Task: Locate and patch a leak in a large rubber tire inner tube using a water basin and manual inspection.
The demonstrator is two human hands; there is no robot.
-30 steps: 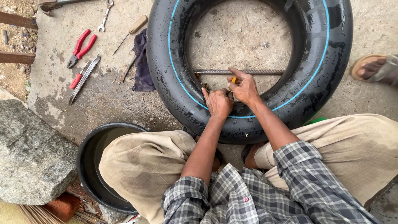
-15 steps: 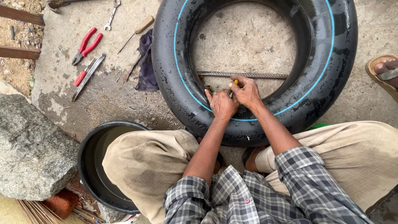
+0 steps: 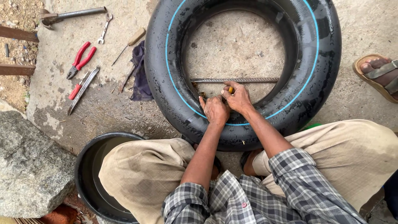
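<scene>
**Inspector:** Where the head view looks down, what has each hand got?

**Assistant:** Both rest on the near inner wall of a black inner tube with a thin blue line round it. The right hand is curled nearly closed, its fingertips pinching a small yellow object; what that object is cannot be told. The left hand lies touching the right, just nearer the body, fingers bent and pressed flat on the rubber; whether it grips anything cannot be told.

**Inspector:** What lies about the hands?

**Assistant:** Just beyond the right hand's fingertips a ribbed steel rod spans the tube's opening, resting on concrete floor. Well out to the left of the left hand lie a dark cloth, a wooden-handled awl, red-handled pliers, a flat file with a red grip and a small spanner; farther beyond these, a hammer. Near the left knee, on the body side of the left hand, stands a black basin beside a grey rock.

**Inspector:** Anyone else?

**Assistant:** Far right of the right hand, another person's sandalled foot.
</scene>
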